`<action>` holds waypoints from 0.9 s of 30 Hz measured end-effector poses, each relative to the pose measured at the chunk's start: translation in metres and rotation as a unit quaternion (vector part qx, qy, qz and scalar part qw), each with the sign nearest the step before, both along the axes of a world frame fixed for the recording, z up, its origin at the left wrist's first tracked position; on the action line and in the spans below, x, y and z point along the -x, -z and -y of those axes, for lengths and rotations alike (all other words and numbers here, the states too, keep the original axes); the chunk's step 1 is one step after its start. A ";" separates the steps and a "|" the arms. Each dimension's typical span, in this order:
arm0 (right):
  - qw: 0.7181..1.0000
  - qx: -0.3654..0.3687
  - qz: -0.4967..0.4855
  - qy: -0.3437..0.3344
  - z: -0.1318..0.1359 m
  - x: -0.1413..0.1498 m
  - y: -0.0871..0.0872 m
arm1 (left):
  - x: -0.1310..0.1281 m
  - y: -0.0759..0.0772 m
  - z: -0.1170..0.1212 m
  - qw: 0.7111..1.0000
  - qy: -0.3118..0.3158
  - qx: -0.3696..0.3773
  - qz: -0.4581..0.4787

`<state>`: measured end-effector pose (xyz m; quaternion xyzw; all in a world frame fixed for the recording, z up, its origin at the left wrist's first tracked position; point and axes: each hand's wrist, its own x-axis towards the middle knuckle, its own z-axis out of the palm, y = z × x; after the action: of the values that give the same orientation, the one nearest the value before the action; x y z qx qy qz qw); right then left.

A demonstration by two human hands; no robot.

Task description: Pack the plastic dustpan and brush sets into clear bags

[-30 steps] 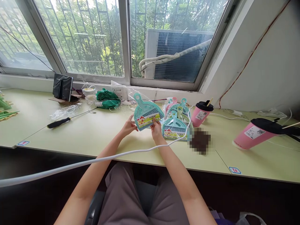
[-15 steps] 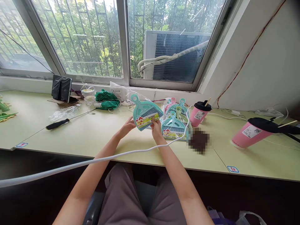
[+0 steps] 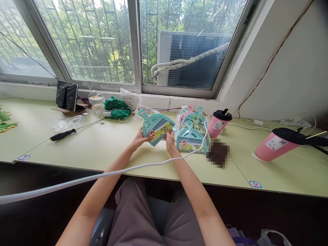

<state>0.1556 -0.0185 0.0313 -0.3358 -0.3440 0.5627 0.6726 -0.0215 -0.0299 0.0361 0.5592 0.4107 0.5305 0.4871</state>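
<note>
Between my two hands, above the table [image 3: 143, 160], is a teal dustpan and brush set [image 3: 156, 120] in clear plastic with a yellow label. My left hand [image 3: 139, 139] grips its lower left edge. At its right edge my right hand [image 3: 169, 139] is closed, with the thumb on the label. The set tilts, its handle pointing up and to the left. Just right of my right hand lie several more wrapped dustpan sets [image 3: 190, 135], in teal, pink and green.
Two pink cups [image 3: 217, 124] with black lids stand to the right. A white cable [image 3: 143, 166] crosses in front of my forearms. Leftward lie a black-handled screwdriver [image 3: 63, 135], a green bundle [image 3: 118, 108] and a dark tablet-like device [image 3: 67, 95]. A pixelated patch hides something near the stacked sets.
The held dustpan set has come down slightly and tilted, its handle swinging left. My left hand has shifted further onto its lower left edge, its thumb now over the label's end.
</note>
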 end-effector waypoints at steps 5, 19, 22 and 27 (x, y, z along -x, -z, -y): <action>0.999 -0.014 -0.005 -0.043 0.003 0.002 0.000 | 0.000 0.000 -0.001 1.000 -0.015 -0.016 0.009; 0.999 0.006 -0.040 -0.015 -0.002 -0.007 0.004 | 0.012 -0.007 0.006 0.988 0.156 -0.016 -0.013; 0.998 -0.006 -0.056 -0.028 -0.004 -0.011 0.005 | 0.023 -0.014 0.008 0.976 0.217 -0.018 0.011; 0.995 -0.012 -0.033 -0.092 -0.008 -0.012 0.006 | 0.062 -0.027 0.011 0.974 0.158 -0.051 0.155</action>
<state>0.1676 -0.0103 0.0250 -0.2761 -0.3572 0.6289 0.6330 -0.0835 -0.0407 0.0633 0.5519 0.2087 0.5475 0.5934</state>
